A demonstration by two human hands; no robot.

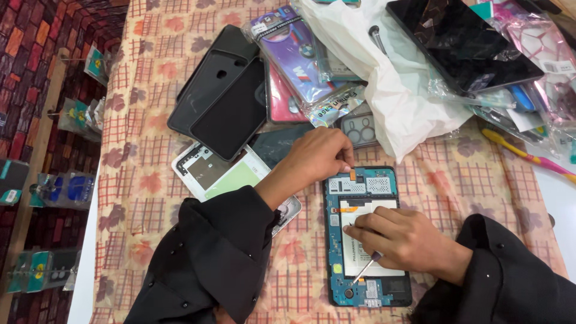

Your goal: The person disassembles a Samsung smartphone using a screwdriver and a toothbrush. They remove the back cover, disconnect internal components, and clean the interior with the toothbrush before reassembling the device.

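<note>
While left hand (318, 157) pins the opened tablet (367, 237) top edge on the bench (144, 180), fingers curled, right hand (403, 239) grips a small screwdriver (366, 269), tip on tablet's lower part.

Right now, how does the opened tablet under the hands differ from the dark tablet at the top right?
The opened tablet lies back off, showing a blue board and white battery; the dark tablet is closed. The opened tablet rests on the checked cloth; the dark tablet sits on packets. Both are flat rectangles.

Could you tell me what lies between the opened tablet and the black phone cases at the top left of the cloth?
In the head view, the left hand and a dark glass panel lie between the opened tablet and the black phone cases.
</note>
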